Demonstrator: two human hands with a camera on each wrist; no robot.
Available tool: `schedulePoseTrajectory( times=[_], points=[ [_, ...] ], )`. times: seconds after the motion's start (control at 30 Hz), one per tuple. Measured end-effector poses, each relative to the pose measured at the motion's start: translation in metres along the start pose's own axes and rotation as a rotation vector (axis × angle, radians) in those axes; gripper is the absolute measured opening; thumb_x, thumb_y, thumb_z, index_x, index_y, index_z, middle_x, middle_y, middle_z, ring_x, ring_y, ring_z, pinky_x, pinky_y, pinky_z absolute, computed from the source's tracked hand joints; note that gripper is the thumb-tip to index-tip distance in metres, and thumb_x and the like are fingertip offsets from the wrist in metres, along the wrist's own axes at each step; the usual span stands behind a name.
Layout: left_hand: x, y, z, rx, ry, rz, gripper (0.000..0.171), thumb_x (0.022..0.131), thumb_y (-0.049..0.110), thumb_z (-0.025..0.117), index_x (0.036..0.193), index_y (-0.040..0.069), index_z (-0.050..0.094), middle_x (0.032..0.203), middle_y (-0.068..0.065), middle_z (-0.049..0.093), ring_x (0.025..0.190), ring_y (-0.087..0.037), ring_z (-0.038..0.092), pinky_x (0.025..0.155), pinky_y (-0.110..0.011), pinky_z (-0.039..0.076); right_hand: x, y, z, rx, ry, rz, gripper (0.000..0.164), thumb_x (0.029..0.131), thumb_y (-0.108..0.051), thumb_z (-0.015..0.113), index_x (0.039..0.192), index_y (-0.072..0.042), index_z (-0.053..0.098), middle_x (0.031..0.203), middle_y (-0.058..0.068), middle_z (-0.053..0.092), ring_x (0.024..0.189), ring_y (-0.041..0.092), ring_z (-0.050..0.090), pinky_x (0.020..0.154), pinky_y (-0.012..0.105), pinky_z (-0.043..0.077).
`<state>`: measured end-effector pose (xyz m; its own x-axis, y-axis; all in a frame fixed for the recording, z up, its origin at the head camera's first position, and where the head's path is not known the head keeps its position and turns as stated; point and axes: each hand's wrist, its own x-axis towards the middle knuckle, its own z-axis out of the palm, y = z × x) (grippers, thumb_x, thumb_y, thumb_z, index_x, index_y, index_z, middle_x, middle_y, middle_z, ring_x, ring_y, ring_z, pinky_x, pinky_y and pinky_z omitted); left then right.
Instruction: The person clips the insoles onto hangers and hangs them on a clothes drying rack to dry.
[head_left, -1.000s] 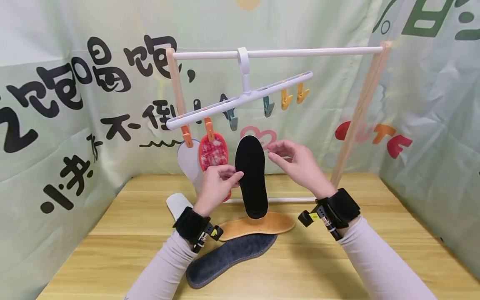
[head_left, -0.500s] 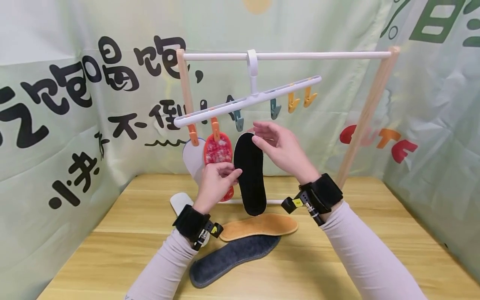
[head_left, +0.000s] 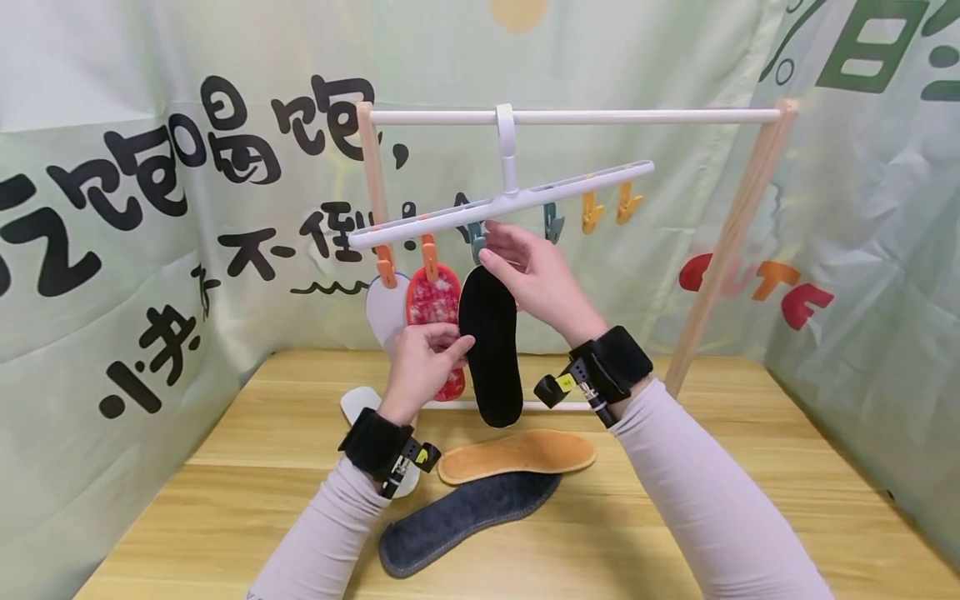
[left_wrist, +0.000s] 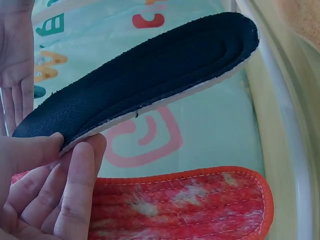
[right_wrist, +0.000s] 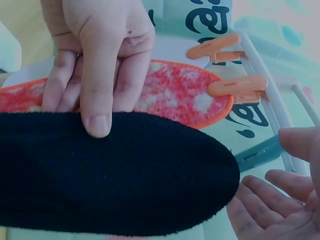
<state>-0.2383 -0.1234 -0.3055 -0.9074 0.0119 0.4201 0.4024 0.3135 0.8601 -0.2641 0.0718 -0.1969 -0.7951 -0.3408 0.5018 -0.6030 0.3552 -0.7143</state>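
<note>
My left hand (head_left: 422, 367) pinches the long edge of a black insole (head_left: 489, 350) between thumb and fingers, holding it upright above the table. In the left wrist view, the black insole (left_wrist: 160, 75) shows a pale underside along its edge. My right hand (head_left: 542, 279) is at the insole's top end, its thumb right at a grey-blue clothespin (head_left: 477, 243) on the hanger. The right wrist view has the thumb at the end of this clothespin (right_wrist: 260, 154), with the other fingers extended below it. The insole's tip overlaps the clothespin's lower end there.
A white clip hanger (head_left: 442, 218) hangs tilted from a rack bar (head_left: 637, 117). Orange clothespins (head_left: 430, 258) hold a red insole (head_left: 433, 296) and a pale insole (head_left: 384, 312). Tan (head_left: 517, 454), dark grey (head_left: 468, 521) and white (head_left: 362, 406) insoles lie on the table.
My right hand has moved left and up, from beside the black insole to the grey-blue clothespin. The left hand has brought the insole slightly left, its top now under that clothespin.
</note>
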Motion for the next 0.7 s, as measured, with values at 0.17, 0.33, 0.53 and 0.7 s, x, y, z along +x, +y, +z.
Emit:
schedulePoseTrajectory(
  times=[0.17,0.33,0.53,0.7],
  points=[
    [0.001,0.0,-0.003,0.019,0.004,-0.001,0.022,0.096,0.019,0.083,0.108,0.0,0.081,0.092,-0.016,0.082,0.074,-0.025,0.081,0.077,-0.034,0.067,0.006,-0.004,0.006,0.018,0.005,0.025,0.057,0.109,-0.033,0.065,0.159,-0.01,0.051,0.154,0.013,0.063,0.141,0.029,0.063,0.121,0.047,0.049],
    [0.002,-0.001,-0.006,0.036,0.011,0.003,0.023,0.096,0.02,0.083,0.108,0.0,0.081,0.091,-0.016,0.082,0.073,-0.024,0.081,0.079,-0.035,0.067,0.008,-0.007,0.01,0.029,0.027,0.032,0.055,0.109,-0.034,0.066,0.156,-0.009,0.055,0.148,0.013,0.068,0.137,0.029,0.066,0.121,0.048,0.049],
    [0.004,-0.007,-0.006,0.046,0.018,0.009,0.021,0.096,0.02,0.083,0.105,0.001,0.081,0.089,-0.016,0.082,0.073,-0.029,0.081,0.075,-0.032,0.066,0.01,-0.008,0.012,0.058,0.052,0.028,0.049,0.108,-0.032,0.067,0.149,-0.007,0.061,0.14,0.014,0.072,0.13,0.029,0.07,0.118,0.047,0.051],
    [0.006,-0.01,-0.006,0.04,0.014,0.018,0.02,0.096,0.018,0.083,0.104,0.0,0.081,0.089,-0.017,0.082,0.074,-0.033,0.081,0.07,-0.027,0.065,0.014,-0.006,0.013,0.099,0.078,0.008,0.044,0.107,-0.031,0.069,0.142,-0.006,0.065,0.136,0.014,0.074,0.124,0.027,0.072,0.115,0.045,0.054]
  ],
)
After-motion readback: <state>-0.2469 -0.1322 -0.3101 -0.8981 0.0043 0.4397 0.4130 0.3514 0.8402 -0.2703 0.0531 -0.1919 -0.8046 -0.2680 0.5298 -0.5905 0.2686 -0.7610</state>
